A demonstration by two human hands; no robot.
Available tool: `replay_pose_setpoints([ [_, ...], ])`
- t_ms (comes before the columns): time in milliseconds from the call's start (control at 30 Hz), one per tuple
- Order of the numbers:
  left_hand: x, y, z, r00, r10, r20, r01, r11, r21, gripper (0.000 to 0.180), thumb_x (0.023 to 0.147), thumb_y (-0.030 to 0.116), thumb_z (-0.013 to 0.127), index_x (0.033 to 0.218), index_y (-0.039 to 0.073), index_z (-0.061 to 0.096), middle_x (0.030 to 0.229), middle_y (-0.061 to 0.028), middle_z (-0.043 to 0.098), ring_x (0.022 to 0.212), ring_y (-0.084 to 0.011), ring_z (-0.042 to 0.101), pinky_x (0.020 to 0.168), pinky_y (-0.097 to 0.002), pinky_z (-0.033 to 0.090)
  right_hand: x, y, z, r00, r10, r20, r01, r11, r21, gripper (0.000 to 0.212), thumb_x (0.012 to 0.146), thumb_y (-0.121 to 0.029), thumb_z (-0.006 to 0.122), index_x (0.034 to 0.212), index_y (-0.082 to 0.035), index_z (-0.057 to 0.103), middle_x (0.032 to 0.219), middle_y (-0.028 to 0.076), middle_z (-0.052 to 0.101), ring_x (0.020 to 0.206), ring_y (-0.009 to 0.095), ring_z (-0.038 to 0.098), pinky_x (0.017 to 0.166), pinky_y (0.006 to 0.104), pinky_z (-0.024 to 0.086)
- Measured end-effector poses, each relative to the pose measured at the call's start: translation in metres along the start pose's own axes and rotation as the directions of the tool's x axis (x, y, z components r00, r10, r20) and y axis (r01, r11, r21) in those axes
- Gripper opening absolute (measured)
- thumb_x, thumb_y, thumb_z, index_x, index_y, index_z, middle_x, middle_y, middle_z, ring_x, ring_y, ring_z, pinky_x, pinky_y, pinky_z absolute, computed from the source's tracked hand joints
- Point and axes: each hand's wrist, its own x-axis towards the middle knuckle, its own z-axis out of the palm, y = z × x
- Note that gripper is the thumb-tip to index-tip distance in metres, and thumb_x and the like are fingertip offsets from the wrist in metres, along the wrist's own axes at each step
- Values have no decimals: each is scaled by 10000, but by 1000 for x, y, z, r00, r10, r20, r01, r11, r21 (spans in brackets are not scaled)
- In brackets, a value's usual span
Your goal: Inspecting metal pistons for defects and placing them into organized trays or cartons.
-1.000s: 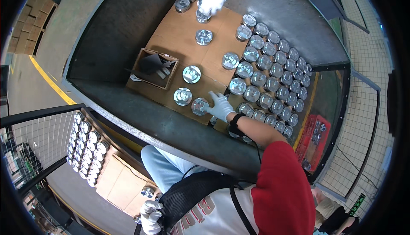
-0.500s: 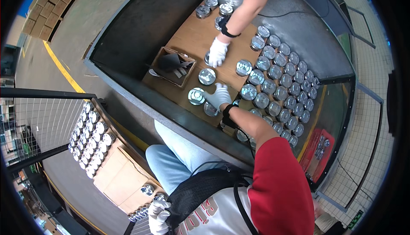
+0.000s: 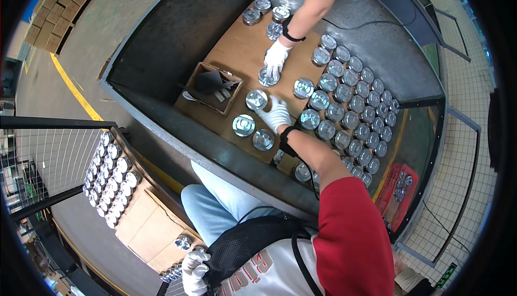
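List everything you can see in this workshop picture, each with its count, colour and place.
Pistons: dozens, silver, packed in rows on the right of the bench; several more loose on the cardboard sheet.
Bench: one, grey metal, centre.
Cardboard sheet: one, brown, on the bench.
Open box: one, brown, at the sheet's left edge.
Red tray: one, right of the bench.
Rack pistons: many, silver, lower left.
Co-worker's hand: one, white glove, on a loose piston.
Right hand: white glove, beside a single piston.
Left hand: white glove, low by the body, near more silver parts.
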Motion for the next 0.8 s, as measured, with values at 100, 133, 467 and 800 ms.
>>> replay_pose_setpoints([
  [100,3,3,7,976,198,86,-199,980,7,236,970,108,587,1197,46,598,1004,-36,613,795,-80,537,689,-206,438,8,-37,1,995,-37,90,39,999,-15,969,703,-525,791,1498,-195,346,1435,256,396,1203,401,569,995,453,498],
  [133,3,6,10,977,195,87,-197,980,12,236,970,108,587,1197,46,598,1004,-36,613,795,-80,537,689,-206,438,15,-48,2,992,2,130,1,1000,-25,991,701,-510,797,1509,-171,333,1460,261,376,1234,400,551,1010,443,489],
  [467,20,58,17,964,142,225,-160,985,66,307,885,18,659,1185,-31,614,894,-50,632,733,-77,523,676,-218,414,55,-25,15,997,-46,58,41,995,93,734,663,-295,831,1323,-154,543,1266,190,602,1142,326,616,973,351,523],
  [800,56,160,63,769,571,287,-611,789,64,337,931,154,658,1218,-14,605,844,-35,637,730,-99,576,689,-239,466,-56,-74,-158,413,-845,340,-732,-85,676,810,844,-181,636,1561,-178,260,1467,157,452,1278,334,523,979,546,507],
])
